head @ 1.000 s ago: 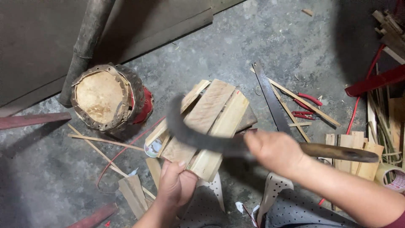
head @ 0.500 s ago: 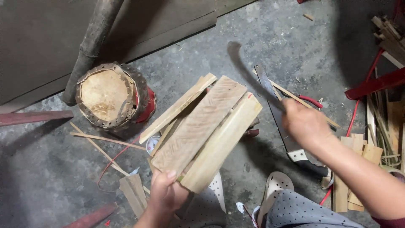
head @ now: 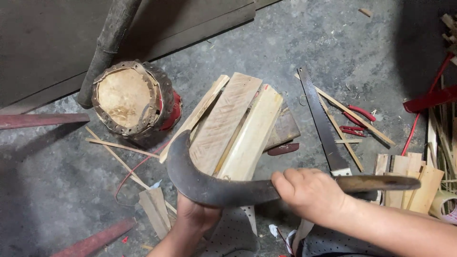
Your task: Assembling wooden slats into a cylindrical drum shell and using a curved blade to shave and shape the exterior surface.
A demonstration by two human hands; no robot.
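Dark, rust-brown steel sits nearest: a curved billhook (head: 209, 183) lies crosswise in front of the person, its hooked tip turned up at the left. The right hand (head: 312, 192) is wrapped tight round the wooden handle (head: 381, 182), which sticks out to the right past the fist. Just under the blade, the left hand (head: 195, 214) grips the near end of a bundle of split wood slabs (head: 238, 128), fingers closed about it; the blade crosses the slabs close to that hand and hides part of it. The pale slabs slant away from the person, near-left to far-right, with the near end held up off the concrete floor (head: 295, 43).

To the near left lie thin wood offcuts (head: 154, 209) and a red bar (head: 95, 240). At the right edge stands a stack of short pale boards (head: 412, 183). A little farther, right of the slabs, a hand saw (head: 321, 121) lies on the floor with its teeth to the right, and beside it a pair of red-handled pliers (head: 354, 121) and a long thin stick (head: 345, 112). Left of the slabs stands a round stump (head: 131, 100) wrapped in a studded band with red showing at its side. Farthest off, a rough dark pole (head: 107, 45) leans along a grey board (head: 43, 43). I can see no packages, labels or signs clearly enough to tell.
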